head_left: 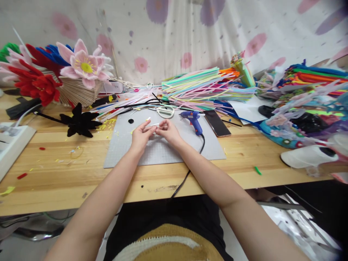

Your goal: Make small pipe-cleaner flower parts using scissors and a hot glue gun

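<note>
Over the grey cutting mat (127, 154), my left hand (140, 135) and my right hand (170, 133) meet with fingertips almost touching. Between them is a thin white strip (154, 125), pinched at both ends; its exact kind is too small to make out. Just beyond the fingers lie scissors with pale handles (166, 112). A blue hot glue gun (193, 121) rests on the mat right of my right hand, its black cord running toward the table's front edge. A small black round piece (131, 121) sits left of my left hand.
A black fuzzy flower (78, 121) lies at the left, near pink (84, 65) and red flowers (38, 81). Bundles of coloured pipe cleaners (195, 85) fill the back. A phone (217, 123), a white bottle (307, 156) and a power strip (16, 145) flank the mat.
</note>
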`<state>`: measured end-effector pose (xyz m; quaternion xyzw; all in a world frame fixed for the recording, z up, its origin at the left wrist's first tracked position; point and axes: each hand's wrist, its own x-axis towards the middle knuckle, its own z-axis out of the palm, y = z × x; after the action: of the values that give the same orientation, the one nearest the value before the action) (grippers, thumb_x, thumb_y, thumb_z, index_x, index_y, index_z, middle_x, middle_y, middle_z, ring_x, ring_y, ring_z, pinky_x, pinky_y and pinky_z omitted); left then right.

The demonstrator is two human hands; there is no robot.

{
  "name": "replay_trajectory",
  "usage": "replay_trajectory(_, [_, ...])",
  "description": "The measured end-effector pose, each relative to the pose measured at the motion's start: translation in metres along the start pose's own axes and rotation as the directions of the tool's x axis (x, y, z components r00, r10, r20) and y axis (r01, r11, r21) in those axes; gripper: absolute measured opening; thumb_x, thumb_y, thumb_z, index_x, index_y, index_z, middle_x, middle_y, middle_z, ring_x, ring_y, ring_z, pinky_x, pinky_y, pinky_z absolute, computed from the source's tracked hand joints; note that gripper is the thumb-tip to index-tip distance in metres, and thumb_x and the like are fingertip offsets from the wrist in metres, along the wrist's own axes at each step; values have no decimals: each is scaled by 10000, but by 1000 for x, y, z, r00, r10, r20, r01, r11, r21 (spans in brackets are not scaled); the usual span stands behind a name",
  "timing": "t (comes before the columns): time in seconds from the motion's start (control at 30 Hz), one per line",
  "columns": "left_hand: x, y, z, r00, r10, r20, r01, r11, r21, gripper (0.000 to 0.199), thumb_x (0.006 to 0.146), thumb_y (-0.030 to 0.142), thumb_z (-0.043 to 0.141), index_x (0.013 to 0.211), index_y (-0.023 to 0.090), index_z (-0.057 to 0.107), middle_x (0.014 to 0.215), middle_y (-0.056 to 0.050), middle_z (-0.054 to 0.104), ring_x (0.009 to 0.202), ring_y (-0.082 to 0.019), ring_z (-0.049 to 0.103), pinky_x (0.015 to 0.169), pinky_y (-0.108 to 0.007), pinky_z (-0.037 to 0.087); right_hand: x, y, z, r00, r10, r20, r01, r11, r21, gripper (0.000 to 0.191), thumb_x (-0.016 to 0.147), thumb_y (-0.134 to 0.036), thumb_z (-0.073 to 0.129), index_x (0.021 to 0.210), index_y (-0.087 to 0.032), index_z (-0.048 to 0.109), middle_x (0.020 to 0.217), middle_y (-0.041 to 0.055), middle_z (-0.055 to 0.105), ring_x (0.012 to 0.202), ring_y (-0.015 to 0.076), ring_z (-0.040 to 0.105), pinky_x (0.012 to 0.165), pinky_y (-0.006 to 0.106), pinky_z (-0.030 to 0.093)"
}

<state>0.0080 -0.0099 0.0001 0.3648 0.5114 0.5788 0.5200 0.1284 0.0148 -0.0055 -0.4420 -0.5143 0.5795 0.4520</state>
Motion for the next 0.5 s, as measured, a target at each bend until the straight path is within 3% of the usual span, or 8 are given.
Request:
replay_trajectory(0.13, [4,-2,-5,996,37,-76,-35,999,31,582,512,248,767,1033,112,546,678,-14,663,611,-116,610,628,-248,462,0,-2,0,998,-28,60,30,999,-37,327,563,-165,663,778,-204,420,636,-75,581,599,81,544,629,241,417])
replay_trajectory(0.27, [6,-1,-10,974,171,-146,-122,947,296,641,513,266,779,1058,172,456,667,15,654,572,-127,604,604,-255,455,3,-3,-4,992,-125,9,126,991,-47,269,590,-192,629,786,-207,445,696,-61,570,644,84,533,658,252,426])
replay_trajectory(0.37, [0,2,-8,956,266,-121,-177,857,484,668,509,282,790,1069,197,436,661,26,657,619,-137,620,633,-247,431,6,-3,-6,984,-177,-33,176,984,-30,253,600,-222,632,779,-204,455,708,-53,544,662,85,522,683,252,421])
replay_trajectory(0.5, [-6,4,-2,963,260,-67,-189,835,517,705,500,248,794,1101,204,428,644,44,657,605,-133,617,639,-244,421,6,-3,-6,978,-207,-41,205,978,-38,258,618,-279,636,788,-207,455,745,-40,531,676,91,512,685,254,420])
